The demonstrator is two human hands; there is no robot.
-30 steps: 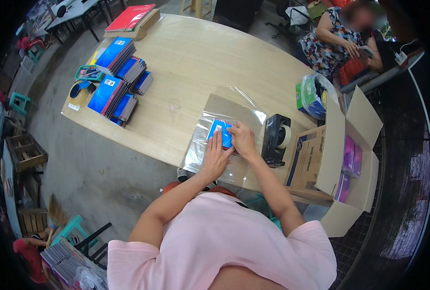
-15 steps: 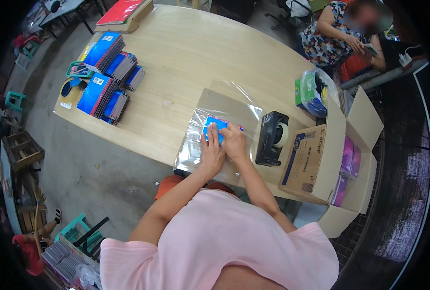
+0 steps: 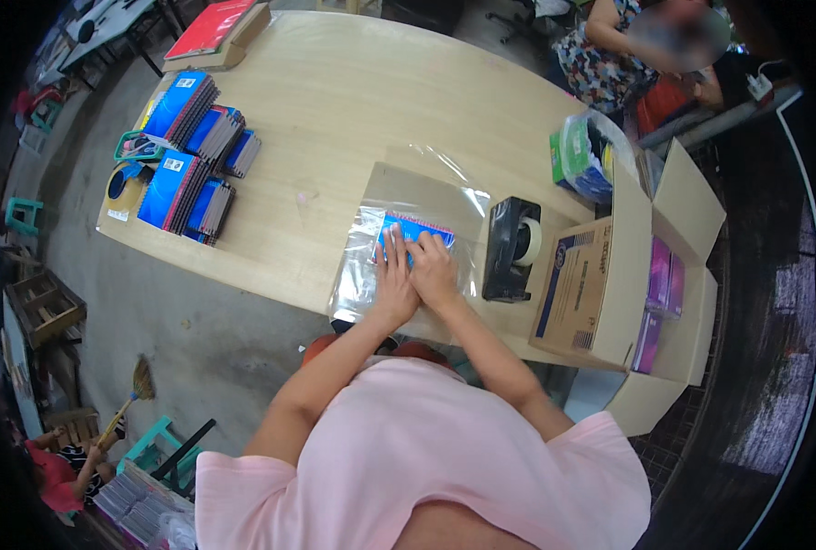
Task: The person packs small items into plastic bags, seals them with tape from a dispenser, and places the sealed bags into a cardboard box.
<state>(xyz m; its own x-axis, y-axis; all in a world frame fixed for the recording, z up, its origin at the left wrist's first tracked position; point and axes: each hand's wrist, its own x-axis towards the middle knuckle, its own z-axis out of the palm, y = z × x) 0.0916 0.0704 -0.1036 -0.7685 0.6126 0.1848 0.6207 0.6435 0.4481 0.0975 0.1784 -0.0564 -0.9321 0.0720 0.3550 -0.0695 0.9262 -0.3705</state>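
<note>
A small blue spiral notebook (image 3: 413, 226) lies in front of me, its spiral edge facing away. Under it are clear plastic film (image 3: 355, 280) and a brown cardboard sheet (image 3: 408, 185). My left hand (image 3: 394, 289) rests on the notebook with its fingers stretched out flat. Close beside it, my right hand (image 3: 435, 274) has curled fingers against the notebook's right part; whatever they may pinch is hidden. A black tape dispenser (image 3: 504, 257) with a roll of tape stands just right of my hands.
Stacks of blue spiral notebooks (image 3: 171, 191) stand at the table's left end, near a tape roll (image 3: 124, 188). An open cardboard box (image 3: 573, 286) with purple packs is at right. A plastic-wrapped bundle (image 3: 582, 156) stands behind it. Across the table sits a person (image 3: 600, 64).
My right hand has shifted slightly down and left over the notebook, its fingers still bent. The left hand stays flat. The whole view has shifted a little. At lower left, a person's broom has come into fuller view.
</note>
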